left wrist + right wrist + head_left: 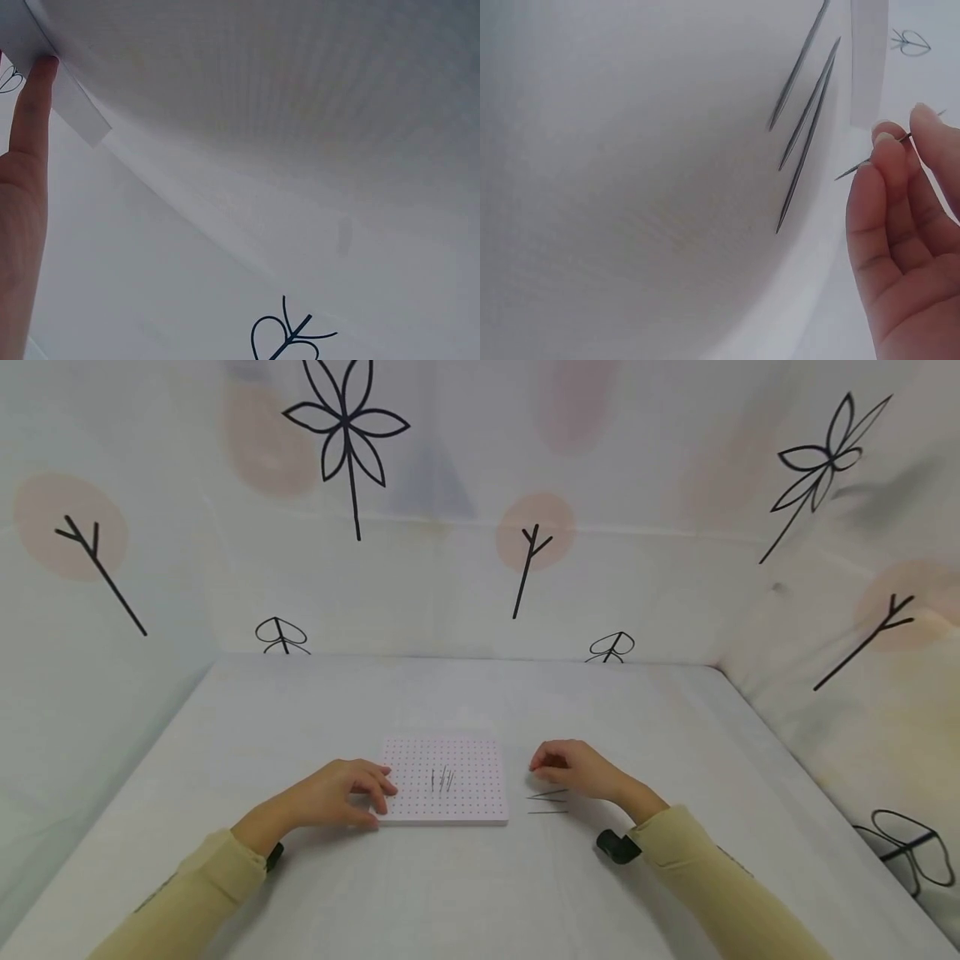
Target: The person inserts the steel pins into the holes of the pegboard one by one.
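A white board [480, 806] with rows of small holes lies flat on the table, and several thin dark metal needles [432, 781] stand in its middle. My left hand [337, 793] rests at the board's left edge, fingers loosely bent over the top and thumb near the front corner; a digit touches the board's side [82, 116] in the left wrist view. Right of the board, my right hand [573, 768] pinches one needle [851, 172], pointed at its visible end, between thumb and fingertips. Three more loose needles [807, 142] lie on the table below that hand.
A white cloth covers the table [480, 893]. White fabric walls [450, 577] printed with black plant outlines and pale pink spots enclose it at the back and sides. A dark wrist camera [618, 846] sits below the right sleeve.
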Tool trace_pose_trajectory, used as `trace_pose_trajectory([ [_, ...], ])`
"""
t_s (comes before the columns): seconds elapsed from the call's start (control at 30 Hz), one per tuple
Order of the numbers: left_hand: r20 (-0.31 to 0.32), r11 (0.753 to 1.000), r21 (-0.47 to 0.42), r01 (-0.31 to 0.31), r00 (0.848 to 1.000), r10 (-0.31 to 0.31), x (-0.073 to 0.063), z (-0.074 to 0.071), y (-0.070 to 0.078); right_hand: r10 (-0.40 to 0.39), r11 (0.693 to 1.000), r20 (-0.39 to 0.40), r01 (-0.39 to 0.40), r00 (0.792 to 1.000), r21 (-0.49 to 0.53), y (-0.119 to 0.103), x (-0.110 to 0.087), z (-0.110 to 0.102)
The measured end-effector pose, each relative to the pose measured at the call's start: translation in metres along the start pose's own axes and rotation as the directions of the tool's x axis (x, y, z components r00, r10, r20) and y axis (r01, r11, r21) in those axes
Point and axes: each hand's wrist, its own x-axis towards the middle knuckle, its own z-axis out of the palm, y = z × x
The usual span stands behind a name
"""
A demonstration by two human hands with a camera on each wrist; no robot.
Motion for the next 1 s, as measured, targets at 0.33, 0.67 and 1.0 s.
trace_pose_trajectory([
  [0.33,0.0,1.0,0.003,0.002,1.0,-0.002,0.001,0.0,-0.002,-0.027,0.998,-0.052,0.03,0.998,0.055,-0.008,0.002,0.003],
  [0.67,0.002,1.0,0.009,0.002,1.0,-0.002,0.0,0.0,-0.001,-0.06,0.993,-0.098,0.069,0.993,0.093,-0.02,0.007,0.006],
  [1.0,-0.003,1.0,0.0,-0.005,1.0,0.005,0.0,0.001,-0.003,-0.078,0.988,-0.122,0.093,0.989,0.127,-0.03,0.012,0.01],
])
